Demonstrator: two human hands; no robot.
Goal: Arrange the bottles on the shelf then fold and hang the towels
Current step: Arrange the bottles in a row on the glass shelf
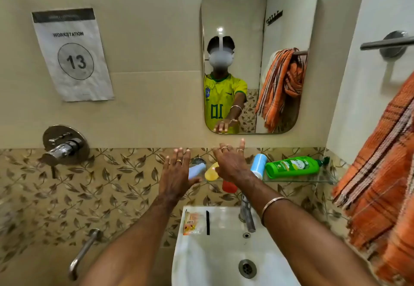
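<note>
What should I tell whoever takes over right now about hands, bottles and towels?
Left hand and right hand: both open, fingers spread, holding nothing, in front of the glass shelf.
On the shelf, all lying down: pale blue bottle, yellow bottle, blue-and-white bottle, green bottle.
Orange towel hangs bunched at right.
Done: nothing.
Left: stand the bottles, fold and hang towels.

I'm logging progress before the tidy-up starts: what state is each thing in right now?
Green bottle: lying on its side on the glass shelf.
Blue-and-white bottle: tipped over.
Yellow bottle: lying down.
Pale blue bottle: lying down.
Orange towel: hanging bunched, unfolded.
Left hand: open, empty.
Right hand: open, empty.
</note>
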